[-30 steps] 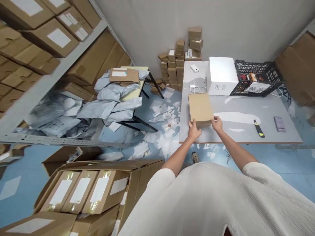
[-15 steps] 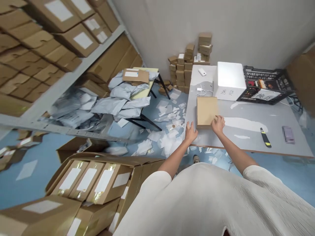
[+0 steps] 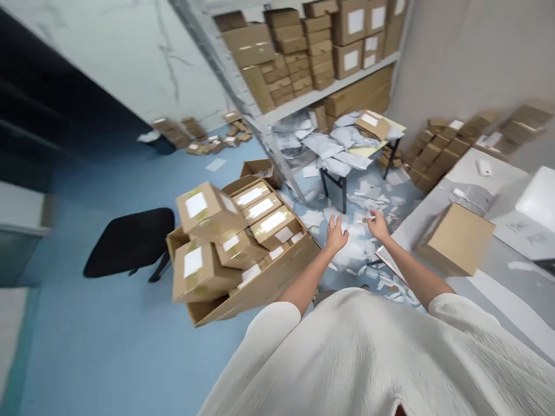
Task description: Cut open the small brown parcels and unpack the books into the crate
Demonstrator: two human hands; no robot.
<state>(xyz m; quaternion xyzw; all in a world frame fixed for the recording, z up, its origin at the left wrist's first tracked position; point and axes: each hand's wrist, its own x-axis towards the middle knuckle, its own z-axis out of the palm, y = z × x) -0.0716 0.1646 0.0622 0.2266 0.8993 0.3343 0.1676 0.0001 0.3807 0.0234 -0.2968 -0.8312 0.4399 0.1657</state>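
My left hand hangs in the air over the paper-littered floor, its fingers spread and holding nothing. To the right of it, my right hand is raised near the table's left edge, with its fingers loosely bent and apart; I see nothing in it. A closed cardboard box sits on the grey table, to the right of my right hand and apart from it. Left of my left hand stands a large open carton, filled with smaller taped boxes bearing white labels.
Grey mailing bags lie on a small yellow table. Behind them a shelf carries many cardboard boxes. A white foam box and a white cable are on the grey table. Paper scraps cover the floor. A black chair stands at left.
The view has swung to the left. Both hands have come away from the cardboard box, which stays on the table. The large carton and the chair now show more fully.
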